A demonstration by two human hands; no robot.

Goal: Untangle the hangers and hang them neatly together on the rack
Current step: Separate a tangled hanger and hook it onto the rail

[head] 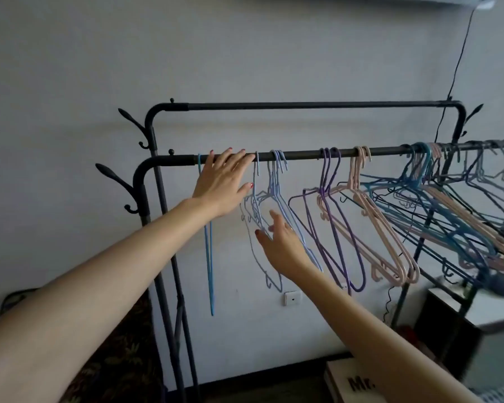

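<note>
A black clothes rack has a front rail carrying grouped hangers. One bright blue hanger hangs edge-on at the far left. Pale lilac hangers come after it, then purple hangers, pink hangers and a tangled teal, blue and pink bunch at the right. My left hand lies with straight fingers on the rail, between the blue hanger and the lilac ones. Lower down, my right hand reaches with spread fingers into the lilac hangers, touching their wires.
A second, higher rail runs behind, bare. Branch-shaped hooks stick out from the left posts. A dark table stands under the right end, a printed cardboard box lies on the floor, and a cable hangs down the wall.
</note>
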